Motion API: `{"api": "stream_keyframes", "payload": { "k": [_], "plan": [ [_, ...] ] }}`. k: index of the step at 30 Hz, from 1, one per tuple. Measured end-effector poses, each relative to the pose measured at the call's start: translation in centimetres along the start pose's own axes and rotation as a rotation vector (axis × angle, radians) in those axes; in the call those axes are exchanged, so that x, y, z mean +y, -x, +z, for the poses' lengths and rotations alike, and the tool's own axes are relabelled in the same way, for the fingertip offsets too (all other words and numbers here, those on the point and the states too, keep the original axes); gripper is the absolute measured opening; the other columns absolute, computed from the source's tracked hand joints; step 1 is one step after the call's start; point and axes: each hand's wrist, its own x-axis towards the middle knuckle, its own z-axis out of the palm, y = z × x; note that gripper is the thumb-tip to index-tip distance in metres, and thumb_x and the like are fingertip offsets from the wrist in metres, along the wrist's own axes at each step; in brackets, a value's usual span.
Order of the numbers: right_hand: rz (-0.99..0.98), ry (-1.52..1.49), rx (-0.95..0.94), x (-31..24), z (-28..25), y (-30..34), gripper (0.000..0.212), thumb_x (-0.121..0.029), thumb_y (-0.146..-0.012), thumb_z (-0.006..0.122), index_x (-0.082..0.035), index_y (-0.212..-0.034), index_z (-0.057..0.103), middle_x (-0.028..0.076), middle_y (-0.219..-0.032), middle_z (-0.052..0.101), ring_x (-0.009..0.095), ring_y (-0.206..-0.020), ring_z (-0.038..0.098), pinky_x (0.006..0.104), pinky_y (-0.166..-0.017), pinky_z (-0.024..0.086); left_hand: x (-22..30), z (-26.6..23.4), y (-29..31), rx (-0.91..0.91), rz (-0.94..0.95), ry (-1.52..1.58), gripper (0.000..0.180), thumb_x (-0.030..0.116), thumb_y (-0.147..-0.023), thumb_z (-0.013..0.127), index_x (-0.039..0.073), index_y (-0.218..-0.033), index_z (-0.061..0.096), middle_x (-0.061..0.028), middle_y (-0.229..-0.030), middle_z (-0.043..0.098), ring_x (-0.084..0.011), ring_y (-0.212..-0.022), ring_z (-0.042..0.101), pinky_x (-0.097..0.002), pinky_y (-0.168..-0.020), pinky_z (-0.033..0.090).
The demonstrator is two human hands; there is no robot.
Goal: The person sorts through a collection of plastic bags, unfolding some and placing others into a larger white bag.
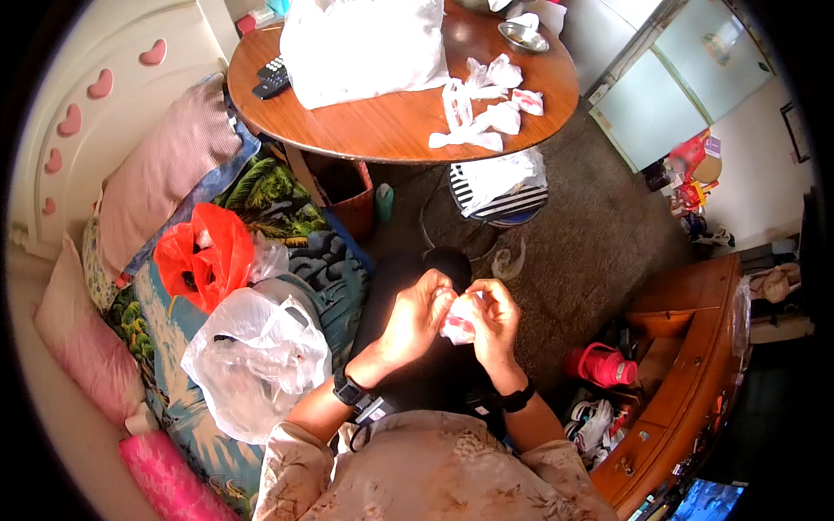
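Observation:
A small crumpled white plastic bag with red marks (pixel 458 330) is pinched between my two hands, above my dark-trousered lap. My left hand (pixel 415 314) is closed on its left side, thumb and fingers pressed together. From the right, my right hand (pixel 492 323) grips the same bag with bent fingers. Most of the bag is hidden by the fingers. To the left, on the bed, lie a large open white plastic bag (pixel 256 365) and a red plastic bag (pixel 208 256). Several small twisted plastic bags (pixel 486 108) rest on the round wooden table (pixel 365 130) ahead.
A big white bag (pixel 365 52), remote controls (pixel 272 80) and a metal bowl (pixel 523 37) are on the table. Beneath its edge stands a striped stool (pixel 504 204) with plastic on it. At right are a wooden cabinet (pixel 673 382) and a pink-red container (pixel 601 366).

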Motion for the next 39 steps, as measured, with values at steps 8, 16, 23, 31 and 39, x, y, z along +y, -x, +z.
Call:
{"api": "stream_keyframes", "payload": {
  "k": [8, 16, 23, 31, 39],
  "plan": [
    [0.051, -0.202, -0.141, -2.7, -0.9, 0.3, 0.011, -0.009, -0.092, 0.066, -0.002, -0.094, 0.058, 0.002, -0.083, 0.062, 0.002, -0.063, 0.054, 0.0176, -0.051, 0.044, 1.1, -1.3, -1.6, -0.172, 0.001, 0.558, 0.009, 0.009, -0.091, 0.069, 0.003, -0.093, 0.064, -0.0005, -0.085, 0.062, -0.0053, -0.075, 0.057, -0.0213, -0.064, 0.047],
    [0.047, -0.338, -0.168, -3.4, -0.3, 0.5, 0.011, -0.010, -0.094, 0.065, -0.003, -0.095, 0.057, 0.003, -0.085, 0.061, 0.002, -0.063, 0.050, 0.0169, -0.052, 0.040, 3.2, -1.8, -1.7, 0.046, 0.610, -0.388, 0.019, -0.001, -0.076, 0.077, 0.004, -0.092, 0.068, -0.0058, -0.093, 0.064, -0.0169, -0.082, 0.060, -0.0278, -0.070, 0.047],
    [-0.187, -0.169, -0.117, -2.2, -0.2, -0.2, 0.009, -0.008, -0.094, 0.064, -0.002, -0.095, 0.056, 0.005, -0.089, 0.061, 0.003, -0.066, 0.050, 0.0180, -0.056, 0.041, 2.1, -0.5, -0.2, -0.074, 0.313, -0.012, 0.018, -0.007, -0.080, 0.070, 0.001, -0.096, 0.071, -0.0073, -0.092, 0.065, -0.0170, -0.083, 0.063, -0.0272, -0.072, 0.050],
    [-0.288, 0.112, -0.013, -2.9, 0.8, -0.2, 0.008, 0.003, -0.092, 0.061, 0.000, -0.093, 0.055, 0.007, -0.091, 0.061, 0.005, -0.068, 0.055, 0.0199, -0.058, 0.044, 1.7, -2.4, 0.2, -0.339, 0.061, 0.330, 0.023, -0.003, -0.091, 0.061, -0.003, -0.114, 0.067, -0.0078, -0.104, 0.063, -0.0122, -0.088, 0.062, -0.0252, -0.077, 0.050],
    [-0.406, 0.379, 0.005, -2.1, 1.0, -0.3, 0.011, 0.008, -0.087, 0.064, 0.001, -0.089, 0.056, 0.006, -0.084, 0.061, 0.006, -0.066, 0.056, 0.0206, -0.056, 0.043, 1.2, -0.8, 1.3, -0.333, -0.102, 0.448, 0.020, 0.014, -0.093, 0.068, 0.000, -0.106, 0.068, -0.0029, -0.100, 0.058, -0.0095, -0.090, 0.055, -0.0233, -0.079, 0.045]
  ]
}}
